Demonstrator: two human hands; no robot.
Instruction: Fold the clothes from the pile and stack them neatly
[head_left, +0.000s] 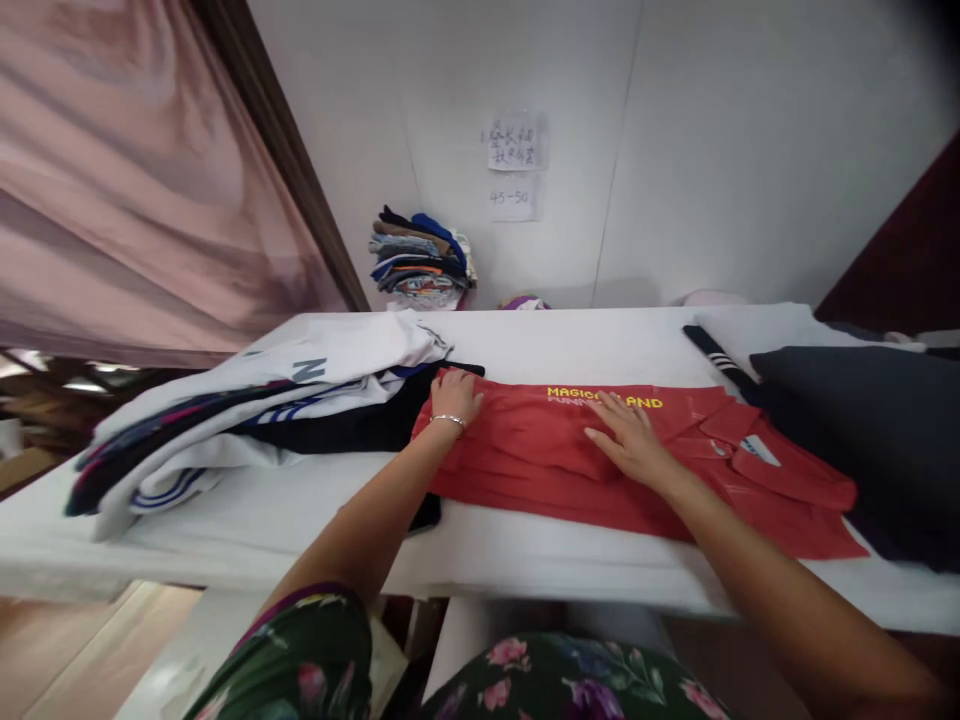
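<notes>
A red collared shirt (525,460) with yellow lettering lies folded lengthwise on the white table, its collar toward the right. My left hand (456,397), with a bracelet at the wrist, rests flat on the shirt's left end. Over the lettering lies my right hand (628,438), fingers spread on the cloth. Neither hand grips anything that I can see. Part of the lettering is hidden under my right fingers. Black cloth (360,425) reaches up to the shirt's left end.
White and dark garments (225,400) are piled on the table (570,345) at left. Dark grey clothing (870,430) lies at right. Behind the table stands a stack of folded clothes (421,258). Handwritten paper signs (514,142) hang on the wall, and a pink curtain (142,180) hangs at left.
</notes>
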